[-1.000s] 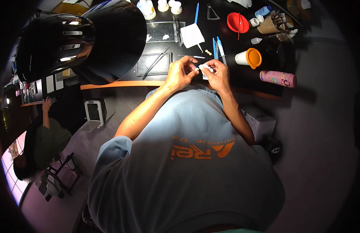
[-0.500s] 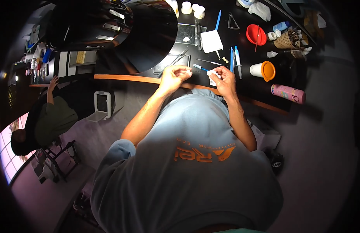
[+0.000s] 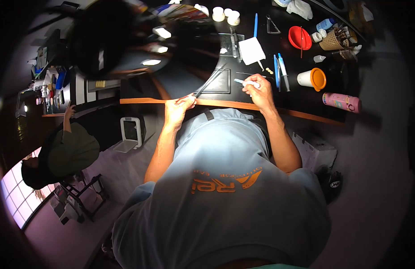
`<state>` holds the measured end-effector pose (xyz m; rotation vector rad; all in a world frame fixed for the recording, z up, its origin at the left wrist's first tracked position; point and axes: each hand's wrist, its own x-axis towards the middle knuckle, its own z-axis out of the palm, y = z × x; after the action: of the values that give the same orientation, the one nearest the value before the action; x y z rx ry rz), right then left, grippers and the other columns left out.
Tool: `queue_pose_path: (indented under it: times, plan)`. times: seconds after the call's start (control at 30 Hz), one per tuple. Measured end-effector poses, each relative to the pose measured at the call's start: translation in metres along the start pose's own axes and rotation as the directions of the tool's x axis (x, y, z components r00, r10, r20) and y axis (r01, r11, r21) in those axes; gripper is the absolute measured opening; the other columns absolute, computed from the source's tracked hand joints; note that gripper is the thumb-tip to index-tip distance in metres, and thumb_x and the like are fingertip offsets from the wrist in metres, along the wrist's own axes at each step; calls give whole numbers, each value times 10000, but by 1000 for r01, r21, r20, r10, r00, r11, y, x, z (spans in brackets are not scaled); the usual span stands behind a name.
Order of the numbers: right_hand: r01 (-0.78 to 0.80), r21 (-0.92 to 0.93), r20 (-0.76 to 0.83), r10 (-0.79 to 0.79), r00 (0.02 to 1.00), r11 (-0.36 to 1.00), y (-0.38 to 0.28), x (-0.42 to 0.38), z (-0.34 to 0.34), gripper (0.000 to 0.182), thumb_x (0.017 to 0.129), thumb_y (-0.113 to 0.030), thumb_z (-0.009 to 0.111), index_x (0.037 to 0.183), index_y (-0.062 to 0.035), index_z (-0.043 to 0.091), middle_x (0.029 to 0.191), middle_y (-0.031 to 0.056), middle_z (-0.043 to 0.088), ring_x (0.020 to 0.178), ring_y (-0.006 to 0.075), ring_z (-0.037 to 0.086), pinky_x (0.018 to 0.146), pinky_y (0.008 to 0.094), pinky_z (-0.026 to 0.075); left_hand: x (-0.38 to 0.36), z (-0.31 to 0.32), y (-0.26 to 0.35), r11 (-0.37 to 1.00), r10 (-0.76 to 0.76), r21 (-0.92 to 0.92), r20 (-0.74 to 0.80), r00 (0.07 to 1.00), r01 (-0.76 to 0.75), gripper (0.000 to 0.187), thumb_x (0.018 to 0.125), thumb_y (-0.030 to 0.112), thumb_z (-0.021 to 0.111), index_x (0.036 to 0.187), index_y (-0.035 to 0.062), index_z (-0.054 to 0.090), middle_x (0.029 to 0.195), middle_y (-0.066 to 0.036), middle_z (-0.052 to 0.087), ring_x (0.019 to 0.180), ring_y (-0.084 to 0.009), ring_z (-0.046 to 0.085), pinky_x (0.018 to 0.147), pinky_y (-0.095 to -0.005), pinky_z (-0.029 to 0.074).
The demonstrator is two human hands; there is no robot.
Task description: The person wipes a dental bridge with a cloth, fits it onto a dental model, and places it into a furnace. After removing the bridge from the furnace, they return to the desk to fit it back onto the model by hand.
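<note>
My left hand (image 3: pixel 178 110) is at the wooden front edge (image 3: pixel 149 101) of the black table, its fingers closed at the lower end of dark, thin tweezers-like tools (image 3: pixel 211 81). Whether it grips them or something small is not clear. In my right hand (image 3: pixel 261 93) a white tissue (image 3: pixel 251 83) is pinched, with a small brush (image 3: pixel 239 81) pointing left from it. Between the hands lies a dark rectangular tray (image 3: pixel 218 90). A white square pad (image 3: pixel 252 51) lies beyond my right hand, near small yellowish pieces (image 3: pixel 270 71).
A large dark lamp or lens (image 3: pixel 171 49) hangs at upper left. To the right stand a red bowl (image 3: pixel 300 37), an orange-rimmed white cup (image 3: pixel 306 79), a pink bottle (image 3: pixel 342 102) and a woven basket (image 3: pixel 331 41). Another person (image 3: pixel 73 148) is at far left.
My left hand has moved left and down, away from my right hand, to the table edge by the thin tools. My right hand still holds the tissue. The view has shifted slightly.
</note>
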<state>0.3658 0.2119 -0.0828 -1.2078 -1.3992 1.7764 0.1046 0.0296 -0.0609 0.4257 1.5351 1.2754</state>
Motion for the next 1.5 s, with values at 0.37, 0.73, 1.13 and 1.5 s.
queue_pose_path:
  times: [0.37,0.73,1.13,1.5]
  plan:
    - [199,241,-365,-102,926,950,12,8,104,21,930,-8,641,936,-9,660,859,78,703,698,129,664,565,215,479,41,-148,47,996,89,16,181,979,-93,231,891,46,765,1099,-46,728,931,-115,753,836,-152,731,775,-267,599]
    - [266,303,-543,-64,837,915,16,8,236,20,946,-37,671,959,-28,660,871,81,705,674,119,624,609,220,491,39,-267,69,998,58,-29,103,993,-55,242,934,95,734,1135,-40,730,968,-135,768,823,-145,727,792,-283,601]
    - [284,-85,-269,-296,916,955,-18,1,308,137,893,-64,623,782,-77,546,744,43,616,600,76,510,499,203,351,42,-366,97,939,171,-231,-329,929,-254,208,921,82,741,1106,-13,734,949,-121,753,843,-181,731,767,-308,597]
    - [121,-215,-381,-197,904,969,-47,13,422,129,909,-124,626,800,-132,558,698,-31,580,597,45,499,535,206,364,128,-664,132,904,298,30,-758,580,-426,116,845,6,756,960,4,765,859,-68,762,753,-129,704,679,-267,556]
